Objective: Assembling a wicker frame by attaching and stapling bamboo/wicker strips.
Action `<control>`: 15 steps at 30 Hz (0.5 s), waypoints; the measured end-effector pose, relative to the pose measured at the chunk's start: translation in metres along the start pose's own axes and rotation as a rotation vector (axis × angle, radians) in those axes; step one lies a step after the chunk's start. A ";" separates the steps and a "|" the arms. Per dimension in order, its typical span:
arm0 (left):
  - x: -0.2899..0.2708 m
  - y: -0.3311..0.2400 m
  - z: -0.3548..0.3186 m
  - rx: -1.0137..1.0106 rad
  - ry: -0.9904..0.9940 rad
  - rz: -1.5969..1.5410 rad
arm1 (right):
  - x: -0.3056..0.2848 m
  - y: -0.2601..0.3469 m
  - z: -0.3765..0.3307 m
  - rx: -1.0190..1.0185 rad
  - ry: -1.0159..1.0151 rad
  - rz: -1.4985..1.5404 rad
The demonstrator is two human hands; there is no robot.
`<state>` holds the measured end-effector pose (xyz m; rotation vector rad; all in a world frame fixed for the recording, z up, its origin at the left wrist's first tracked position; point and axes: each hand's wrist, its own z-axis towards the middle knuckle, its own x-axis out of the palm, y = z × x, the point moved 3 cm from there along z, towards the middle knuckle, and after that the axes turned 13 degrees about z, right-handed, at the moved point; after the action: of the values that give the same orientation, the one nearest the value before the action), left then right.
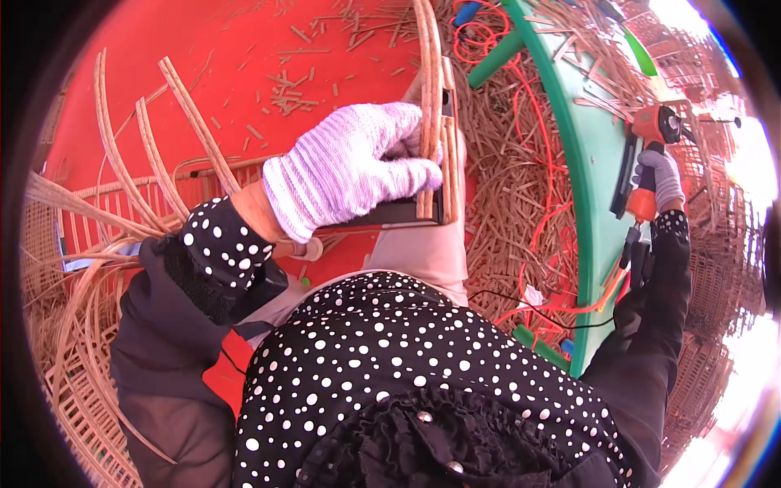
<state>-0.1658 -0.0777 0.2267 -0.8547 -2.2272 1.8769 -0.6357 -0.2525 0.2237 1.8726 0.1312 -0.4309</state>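
My left hand (354,167), in a lilac and white striped knit glove, is closed on a pair of tan wicker strands (430,73). Thumb and fingers pinch them against the corner of a dark frame (394,214), which rests over my lap. More strands run along that frame's edge. Far to the right, my right hand (665,175), in a similar glove, wraps round the grip of an orange and black staple gun (647,122). This tool is over the green table, and I cannot tell whether it touches the top.
The green table (569,138) curves along my right, with cut strands on its far part. Offcuts (504,211) and red hoses (537,236) litter the floor between us. Long loose strands (122,154) rise from a woven piece at left. Red flooring (203,49) lies ahead, with scattered scraps.
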 end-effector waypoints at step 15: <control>-0.001 0.013 0.011 0.162 -0.015 0.044 | 0.108 0.099 -0.293 0.096 0.484 -0.240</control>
<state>-0.1646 -0.0866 0.2127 -0.8716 -2.0457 2.0563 -0.4392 -0.0262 0.3555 2.0343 0.6751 -0.1381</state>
